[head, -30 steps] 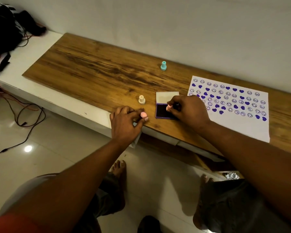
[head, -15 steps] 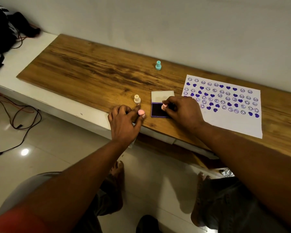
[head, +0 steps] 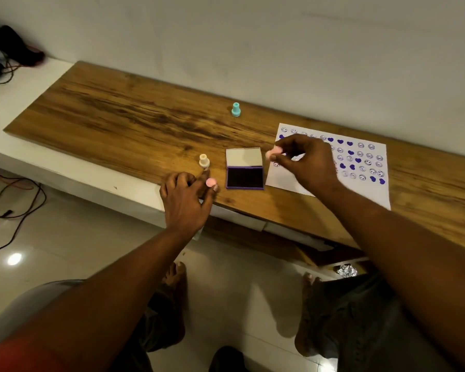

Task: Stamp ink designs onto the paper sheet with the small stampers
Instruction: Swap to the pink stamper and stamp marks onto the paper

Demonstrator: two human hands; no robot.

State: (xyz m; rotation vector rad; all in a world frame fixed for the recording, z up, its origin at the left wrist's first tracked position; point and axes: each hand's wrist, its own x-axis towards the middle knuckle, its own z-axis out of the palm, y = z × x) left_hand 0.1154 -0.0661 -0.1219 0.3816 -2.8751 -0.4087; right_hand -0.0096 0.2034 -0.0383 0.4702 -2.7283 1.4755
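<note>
A white paper sheet (head: 365, 191) printed with purple hearts and smiley faces lies at the right of the wooden board (head: 134, 124). My right hand (head: 306, 161) hovers over the sheet's left edge, pinching a small pink stamper (head: 273, 151). Left of the sheet an open purple ink pad (head: 244, 178) shows its dark pad, its lid standing up behind. My left hand (head: 185, 202) rests on the board's front edge with a pink stamper cap (head: 211, 182) between its fingertips. A cream stamper (head: 204, 161) stands upright just beyond those fingers. A teal stamper (head: 236, 109) stands farther back.
The board lies on a white ledge (head: 24, 84) against a pale wall. Black gear and cables (head: 3, 55) sit at the ledge's far left, and wires (head: 14, 194) trail across the tiled floor. My knees and bare feet are below the ledge.
My right hand has lifted the pink stamper off the ink pad and carried it right, over the sheet's left edge. My left hand stays where it was.
</note>
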